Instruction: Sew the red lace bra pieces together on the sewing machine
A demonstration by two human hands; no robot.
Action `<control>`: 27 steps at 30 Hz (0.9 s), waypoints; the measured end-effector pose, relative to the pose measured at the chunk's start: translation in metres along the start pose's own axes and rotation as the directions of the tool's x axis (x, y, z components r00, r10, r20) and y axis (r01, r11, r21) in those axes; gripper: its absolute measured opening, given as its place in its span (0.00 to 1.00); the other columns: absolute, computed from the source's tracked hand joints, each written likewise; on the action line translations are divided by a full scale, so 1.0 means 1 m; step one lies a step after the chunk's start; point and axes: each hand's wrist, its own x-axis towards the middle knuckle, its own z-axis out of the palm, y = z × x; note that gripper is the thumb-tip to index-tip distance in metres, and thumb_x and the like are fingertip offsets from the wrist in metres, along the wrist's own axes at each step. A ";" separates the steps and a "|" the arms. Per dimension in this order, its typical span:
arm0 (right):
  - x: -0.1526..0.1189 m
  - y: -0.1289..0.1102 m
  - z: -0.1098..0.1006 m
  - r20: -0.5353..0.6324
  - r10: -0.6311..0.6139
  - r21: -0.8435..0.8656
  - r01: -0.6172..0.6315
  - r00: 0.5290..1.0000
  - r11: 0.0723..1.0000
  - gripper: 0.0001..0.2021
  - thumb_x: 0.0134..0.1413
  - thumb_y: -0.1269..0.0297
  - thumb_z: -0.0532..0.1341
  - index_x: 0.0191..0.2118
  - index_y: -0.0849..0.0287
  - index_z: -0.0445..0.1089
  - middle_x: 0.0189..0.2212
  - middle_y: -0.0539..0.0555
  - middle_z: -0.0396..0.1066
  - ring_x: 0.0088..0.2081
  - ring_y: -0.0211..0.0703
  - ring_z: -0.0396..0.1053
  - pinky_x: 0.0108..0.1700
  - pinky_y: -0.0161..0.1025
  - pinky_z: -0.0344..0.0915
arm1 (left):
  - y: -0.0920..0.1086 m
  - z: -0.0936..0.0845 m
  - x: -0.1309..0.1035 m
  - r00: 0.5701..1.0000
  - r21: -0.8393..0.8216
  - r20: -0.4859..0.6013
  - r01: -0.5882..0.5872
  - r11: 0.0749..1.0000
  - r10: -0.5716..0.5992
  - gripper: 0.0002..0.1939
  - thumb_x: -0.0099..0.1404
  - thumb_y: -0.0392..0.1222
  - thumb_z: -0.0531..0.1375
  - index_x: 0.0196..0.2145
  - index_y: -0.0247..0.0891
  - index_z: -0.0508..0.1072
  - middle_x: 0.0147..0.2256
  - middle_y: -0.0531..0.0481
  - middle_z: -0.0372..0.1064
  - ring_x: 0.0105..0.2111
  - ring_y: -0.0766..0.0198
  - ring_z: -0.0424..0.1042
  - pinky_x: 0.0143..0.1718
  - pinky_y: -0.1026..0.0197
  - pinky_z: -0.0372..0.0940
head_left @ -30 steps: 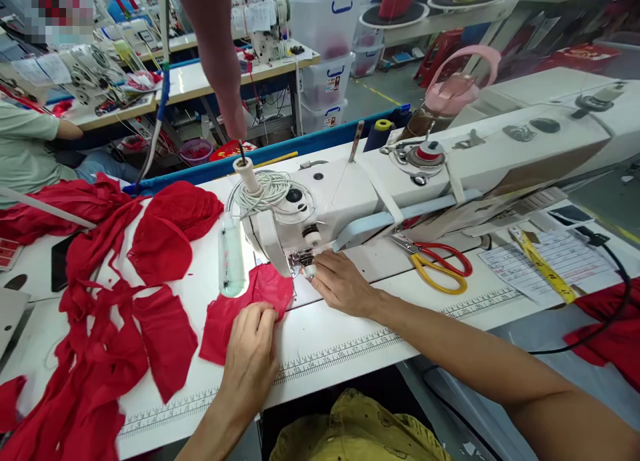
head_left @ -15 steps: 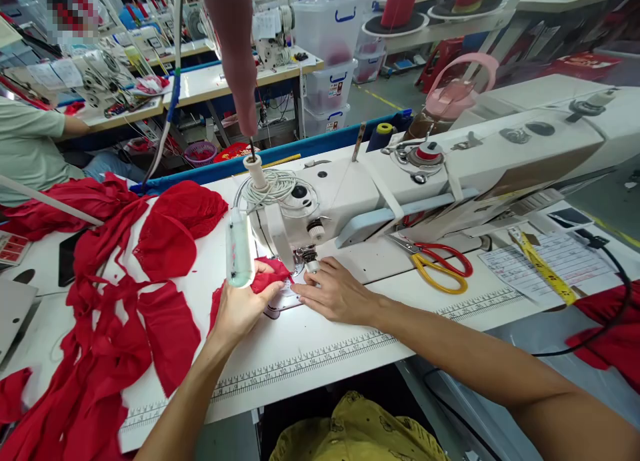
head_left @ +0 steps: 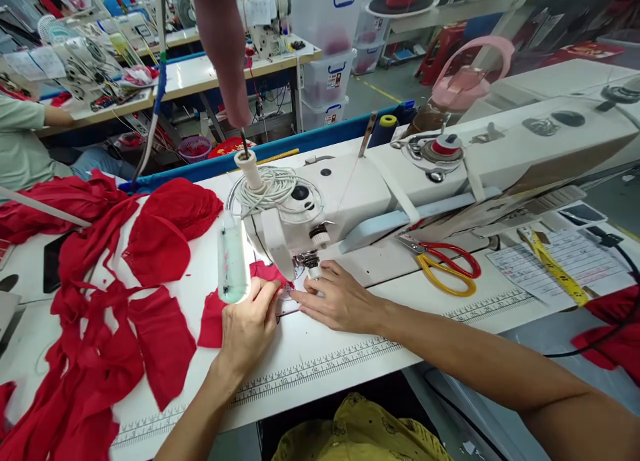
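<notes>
Left fingers (head_left: 263,293) pinch red cloth (head_left: 212,322); right fingers (head_left: 314,302) half-curl, grip unclear. Scissors (head_left: 424,250) flank the sewing machine (head_left: 345,198); bins (head_left: 325,21) hold something reddish.

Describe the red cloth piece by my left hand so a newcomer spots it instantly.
Find the nearest white sewing machine, then its needle end. There, the red cloth piece is partly hidden by your left hand. Unlike the red fabric heap farther left, it reaches the machine.

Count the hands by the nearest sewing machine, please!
2: the left hand touching a red cloth piece, and the right hand beside the sewing machine's needle end.
</notes>
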 end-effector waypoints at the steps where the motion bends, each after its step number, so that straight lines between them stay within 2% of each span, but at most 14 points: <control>1: 0.000 0.000 0.001 -0.001 0.000 -0.007 0.000 1.000 1.000 0.11 0.67 0.62 0.57 0.47 0.60 0.74 0.32 0.52 0.66 0.33 0.42 0.55 0.48 0.44 0.52 | 0.000 0.001 -0.001 1.000 0.014 0.011 -0.008 1.000 0.008 0.09 0.72 0.36 0.54 0.43 0.39 0.74 0.31 0.52 0.69 0.25 0.67 0.65 0.21 0.63 0.50; 5: -0.001 0.000 0.002 -0.007 -0.012 -0.036 0.012 1.000 0.999 0.11 0.67 0.62 0.57 0.45 0.61 0.74 0.31 0.52 0.66 0.33 0.42 0.56 0.48 0.44 0.52 | -0.001 0.005 -0.006 0.992 0.073 0.062 -0.113 0.991 0.108 0.12 0.69 0.28 0.53 0.42 0.38 0.73 0.32 0.50 0.69 0.30 0.63 0.66 0.25 0.62 0.52; 8: 0.000 0.000 0.002 0.002 -0.015 -0.052 0.015 1.000 0.999 0.11 0.68 0.61 0.56 0.44 0.60 0.74 0.31 0.52 0.67 0.33 0.42 0.56 0.48 0.44 0.52 | -0.001 0.007 -0.008 0.986 0.017 0.095 -0.137 0.990 0.134 0.13 0.67 0.24 0.52 0.41 0.35 0.72 0.35 0.47 0.70 0.36 0.60 0.66 0.30 0.61 0.54; 13: 0.001 -0.001 0.003 -0.009 -0.018 -0.070 0.017 1.000 0.997 0.12 0.67 0.59 0.58 0.45 0.61 0.73 0.32 0.53 0.68 0.33 0.43 0.58 0.48 0.45 0.51 | -0.002 0.010 -0.006 0.993 -0.059 0.067 -0.094 0.994 0.098 0.11 0.68 0.25 0.52 0.38 0.35 0.70 0.31 0.49 0.68 0.33 0.61 0.64 0.33 0.59 0.55; 22: 0.002 -0.007 0.001 -0.016 0.000 -0.138 -0.003 1.000 0.990 0.10 0.67 0.65 0.56 0.40 0.63 0.72 0.30 0.52 0.68 0.32 0.42 0.58 0.45 0.45 0.51 | 0.004 0.010 -0.006 0.982 0.085 0.056 -0.184 0.979 0.179 0.13 0.69 0.26 0.50 0.37 0.35 0.72 0.28 0.50 0.64 0.31 0.60 0.61 0.35 0.57 0.54; 27: 0.002 -0.010 0.002 -0.035 -0.004 -0.173 -0.002 0.999 0.985 0.09 0.66 0.67 0.56 0.40 0.63 0.73 0.28 0.51 0.66 0.30 0.41 0.56 0.44 0.45 0.51 | 0.003 0.010 -0.007 0.982 0.107 0.055 -0.185 0.977 0.180 0.14 0.68 0.25 0.50 0.38 0.35 0.72 0.27 0.51 0.63 0.30 0.61 0.60 0.36 0.57 0.54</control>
